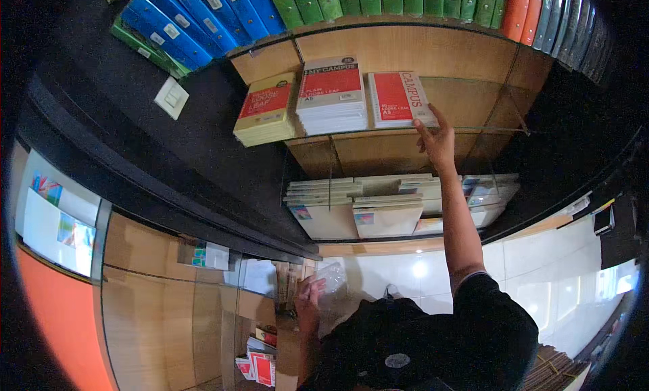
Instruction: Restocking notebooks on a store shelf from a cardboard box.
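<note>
On the glass shelf, my right hand touches the front right corner of a short stack of red and white loose-leaf paper packs, thumb and forefinger apart. Left of that stack stands a taller pile of plain loose-leaf packs, and beside it a pile of yellowish loose-leaf packs. Low at my left side, my left hand is at a crumpled clear plastic wrapper; its fingers are partly curled and seem to hold the wrapper's edge.
Blue, green and orange ring binders line the shelf above. Pale canvas boards stand on the shelf below. At lower left is an open box beside more red and white packs. Bundled brown cardboard lies at lower right.
</note>
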Available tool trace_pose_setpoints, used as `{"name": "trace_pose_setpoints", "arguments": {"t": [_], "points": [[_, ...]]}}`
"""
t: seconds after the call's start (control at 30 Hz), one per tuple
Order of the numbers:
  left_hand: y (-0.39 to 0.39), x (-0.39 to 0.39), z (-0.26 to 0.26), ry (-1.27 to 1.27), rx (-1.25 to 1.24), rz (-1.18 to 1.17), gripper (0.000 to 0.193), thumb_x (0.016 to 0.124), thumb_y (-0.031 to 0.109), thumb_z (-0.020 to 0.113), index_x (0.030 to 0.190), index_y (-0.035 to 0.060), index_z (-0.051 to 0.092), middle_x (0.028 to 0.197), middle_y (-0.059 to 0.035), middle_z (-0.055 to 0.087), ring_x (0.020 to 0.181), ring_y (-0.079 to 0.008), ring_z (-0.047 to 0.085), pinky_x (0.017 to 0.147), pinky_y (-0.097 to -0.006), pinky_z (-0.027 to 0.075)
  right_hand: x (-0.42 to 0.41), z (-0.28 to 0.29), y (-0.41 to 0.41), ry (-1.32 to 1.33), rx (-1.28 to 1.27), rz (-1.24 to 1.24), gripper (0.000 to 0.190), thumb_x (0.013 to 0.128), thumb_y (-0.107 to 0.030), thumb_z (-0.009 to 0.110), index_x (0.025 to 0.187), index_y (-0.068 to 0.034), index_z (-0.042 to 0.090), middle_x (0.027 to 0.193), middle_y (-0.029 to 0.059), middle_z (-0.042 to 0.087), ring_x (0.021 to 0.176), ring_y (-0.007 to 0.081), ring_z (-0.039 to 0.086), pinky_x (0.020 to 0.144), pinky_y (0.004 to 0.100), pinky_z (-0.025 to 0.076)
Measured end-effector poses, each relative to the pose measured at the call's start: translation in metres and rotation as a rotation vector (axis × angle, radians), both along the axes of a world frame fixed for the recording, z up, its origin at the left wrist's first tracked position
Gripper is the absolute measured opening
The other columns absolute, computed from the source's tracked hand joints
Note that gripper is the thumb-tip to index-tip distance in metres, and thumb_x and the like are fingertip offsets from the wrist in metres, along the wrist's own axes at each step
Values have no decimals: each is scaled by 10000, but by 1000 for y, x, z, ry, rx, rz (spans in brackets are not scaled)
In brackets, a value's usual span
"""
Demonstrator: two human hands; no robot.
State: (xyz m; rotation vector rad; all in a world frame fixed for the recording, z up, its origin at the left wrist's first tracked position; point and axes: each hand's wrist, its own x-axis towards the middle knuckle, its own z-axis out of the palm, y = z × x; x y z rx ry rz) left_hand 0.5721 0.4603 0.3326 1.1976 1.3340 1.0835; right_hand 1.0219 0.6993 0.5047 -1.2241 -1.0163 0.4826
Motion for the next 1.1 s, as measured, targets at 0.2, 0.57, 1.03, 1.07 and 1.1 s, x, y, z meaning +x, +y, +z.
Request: {"name": "trace_pose_setpoints", "arguments": {"t": [0.2,0.57,1.03,1.07,1.1], "points": [[-3,25,32,-93,-73,-29,350,1026,194,513,1314,-1,483,1125,-163,677,1000,-224,642,896,-346,509,11,-9,2,15,29,15,601,913,-224,742,1429,-49,488,763,52,660,496,74,535,414,250,433],[-3,27,39,-46,-18,18,333,1016,239,535,1253,6,558,1119,-134,693,960,-189,650,865,-324,510,-16,-47,-15,-58,183,-44,873,942,-163,704,1589,-166,117,786,34,618,614,63,525,532,222,435],[-48,-30,-51,-278,-119,137,317,1020,198,529,1261,-6,546,1124,-135,669,984,-212,654,847,-323,515,-109,-110,-111,124,-23,171,692,958,-60,611,1536,-80,231,741,-5,525,616,73,469,537,232,416],[-49,-30,-49,-292,-98,175,317,1020,198,529,1261,-6,546,1124,-135,669,984,-212,654,847,-323,515,-116,-119,-119,128,-45,187,670,960,-79,613,1527,-80,256,742,8,549,603,76,492,521,230,435],[-52,-27,-48,-241,-67,137,301,1015,177,533,1251,-8,555,1128,-122,659,1011,-209,647,854,-320,512,-119,-123,-129,151,-91,183,638,968,-115,613,1514,-73,285,747,18,573,611,78,517,525,230,450]]}}
